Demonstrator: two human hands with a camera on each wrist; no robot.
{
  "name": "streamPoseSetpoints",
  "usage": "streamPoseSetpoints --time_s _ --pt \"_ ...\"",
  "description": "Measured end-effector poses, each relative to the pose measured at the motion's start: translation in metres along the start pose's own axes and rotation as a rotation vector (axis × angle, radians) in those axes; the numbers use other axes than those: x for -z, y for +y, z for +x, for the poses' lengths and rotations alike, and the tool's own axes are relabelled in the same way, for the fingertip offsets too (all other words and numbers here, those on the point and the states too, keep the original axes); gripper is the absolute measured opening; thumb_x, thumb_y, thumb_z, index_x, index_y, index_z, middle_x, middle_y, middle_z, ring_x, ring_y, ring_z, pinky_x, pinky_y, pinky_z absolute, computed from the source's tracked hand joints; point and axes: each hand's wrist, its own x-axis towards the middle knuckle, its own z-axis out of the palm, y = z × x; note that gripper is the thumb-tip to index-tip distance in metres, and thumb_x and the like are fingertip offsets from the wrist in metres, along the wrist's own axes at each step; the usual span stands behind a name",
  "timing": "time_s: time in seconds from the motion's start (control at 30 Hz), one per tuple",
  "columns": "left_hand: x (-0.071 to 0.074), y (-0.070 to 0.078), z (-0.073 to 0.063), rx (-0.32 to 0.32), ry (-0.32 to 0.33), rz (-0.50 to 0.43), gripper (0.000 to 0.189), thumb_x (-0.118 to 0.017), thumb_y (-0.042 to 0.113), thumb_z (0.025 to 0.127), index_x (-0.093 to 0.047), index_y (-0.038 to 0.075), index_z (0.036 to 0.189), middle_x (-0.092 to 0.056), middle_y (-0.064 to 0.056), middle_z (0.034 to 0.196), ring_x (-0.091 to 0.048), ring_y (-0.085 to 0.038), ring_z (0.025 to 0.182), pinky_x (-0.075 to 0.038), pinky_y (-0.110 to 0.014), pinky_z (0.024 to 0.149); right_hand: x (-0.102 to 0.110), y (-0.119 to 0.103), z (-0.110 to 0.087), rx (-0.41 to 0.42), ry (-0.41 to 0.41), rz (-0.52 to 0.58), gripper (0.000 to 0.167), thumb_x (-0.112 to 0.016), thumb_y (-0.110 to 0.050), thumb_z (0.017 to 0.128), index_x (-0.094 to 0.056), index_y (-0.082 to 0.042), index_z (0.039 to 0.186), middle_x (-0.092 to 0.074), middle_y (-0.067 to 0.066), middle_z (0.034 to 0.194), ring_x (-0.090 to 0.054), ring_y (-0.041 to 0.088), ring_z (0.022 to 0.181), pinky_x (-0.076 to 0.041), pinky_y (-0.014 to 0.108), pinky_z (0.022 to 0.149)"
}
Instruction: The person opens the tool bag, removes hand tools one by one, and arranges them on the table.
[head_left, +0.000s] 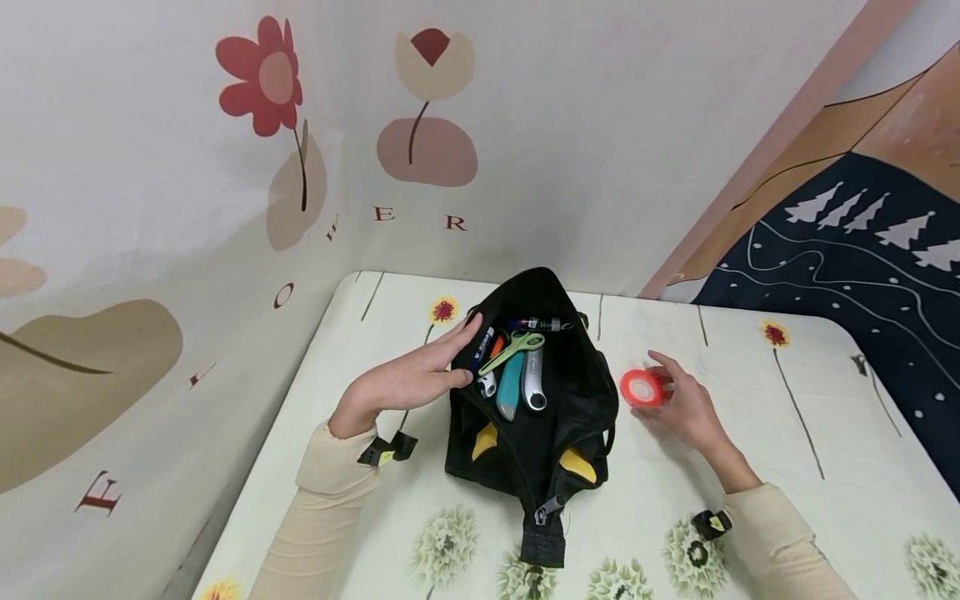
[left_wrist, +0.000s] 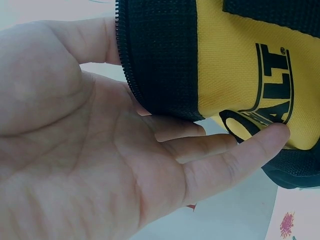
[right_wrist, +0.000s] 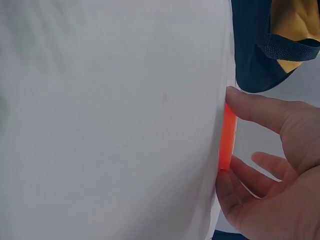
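A black tool bag [head_left: 577, 392] with yellow panels stands unzipped, its mouth facing up. My left hand [head_left: 412, 377] holds the bag's left rim, thumb at the mouth and fingers along the outside; the left wrist view shows its zipper edge [left_wrist: 125, 60] and yellow lettered side [left_wrist: 225, 65]. Inside lie green scissors [head_left: 491, 362], a teal-handled tool [head_left: 510, 387], a silver-grey tool [head_left: 533, 379] and several pen-like items. Right of the bag, my right hand [head_left: 686, 408] pinches a red-orange roll of tape [head_left: 627, 390] between thumb and fingers; the right wrist view shows the tape [right_wrist: 228, 137] edge-on, close to the tabletop.
The bag stands on a table with a white flower-print cover [head_left: 750, 400]. Printed fabric walls [head_left: 525, 208] rise behind and at the left. The bag's zipper end [head_left: 543, 533] points toward the front. A dark tree-print fabric [head_left: 862, 242] hangs at the right.
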Motion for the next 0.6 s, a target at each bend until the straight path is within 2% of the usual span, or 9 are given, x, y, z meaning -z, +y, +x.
streamPoseSetpoints --time_s 0.43,0.6 --pt "0.001 0.001 0.0 -0.003 -0.001 0.011 0.082 -0.049 0.015 0.114 0.001 0.005 0.177 0.01 -0.014 0.185 0.009 -0.031 0.171 -0.005 -0.058 0.136 0.004 0.0 -0.003 -0.017 -0.012 0.016 0.091 -0.094 0.001 0.085 -0.045 0.008 0.161 -0.062 0.037 0.143 -0.066 0.053 0.12 -0.058 0.066 0.102" --pt "0.001 0.0 -0.001 -0.004 0.001 0.005 0.082 -0.049 0.015 0.114 0.002 0.006 0.178 0.011 -0.013 0.185 0.009 -0.03 0.171 -0.005 -0.058 0.136 0.012 -0.003 -0.003 0.028 0.036 0.015 0.085 -0.093 -0.001 0.088 -0.048 0.006 0.161 -0.061 0.037 0.145 -0.065 0.052 0.122 -0.058 0.066 0.101"
